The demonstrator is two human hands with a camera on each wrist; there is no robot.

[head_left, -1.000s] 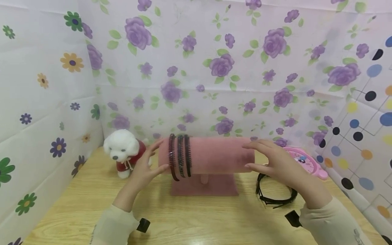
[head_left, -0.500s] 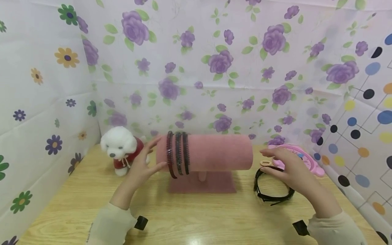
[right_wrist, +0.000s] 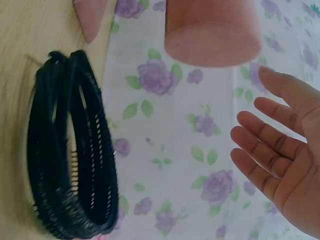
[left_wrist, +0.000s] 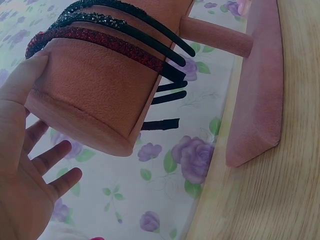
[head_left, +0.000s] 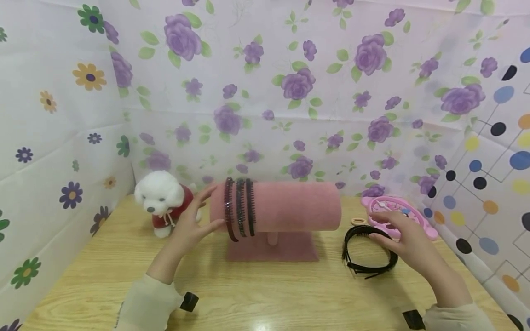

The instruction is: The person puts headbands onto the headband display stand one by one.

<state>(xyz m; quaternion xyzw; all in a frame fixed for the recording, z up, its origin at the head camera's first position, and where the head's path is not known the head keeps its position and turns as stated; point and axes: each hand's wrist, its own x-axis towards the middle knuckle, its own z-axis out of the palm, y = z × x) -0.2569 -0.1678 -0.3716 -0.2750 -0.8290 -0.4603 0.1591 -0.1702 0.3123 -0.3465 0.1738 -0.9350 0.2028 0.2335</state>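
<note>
Three glittery headbands (head_left: 240, 209): around the left end of your pink velvet roll (head_left: 298, 205), which runs left-to-right.
Left hand (head_left: 188, 232), nearer them: spread wide, thumb against the roll.
Right hand (head_left: 411, 241): wide, holding nothing.
Black headbands (head_left: 370, 269): just left of it, overlapping, count unclear.
Roll's back: hidden.

A pale wood-grain tabletop (head_left: 290, 289) is bounded at the rear and both sides by printed hangings. Rear hanging (head_left: 265, 99): whitish ground, purple roses with green leaves, crossed by a horizontal crease. Left hanging (head_left: 45, 131): white, wrinkled, with scattered green, orange and purple flowers. Right hanging (head_left: 497, 177): blue, black, yellow and orange dots, with thin connecting lines. A bright reflection (head_left: 262, 325) marks the tabletop low in the head view.
</note>
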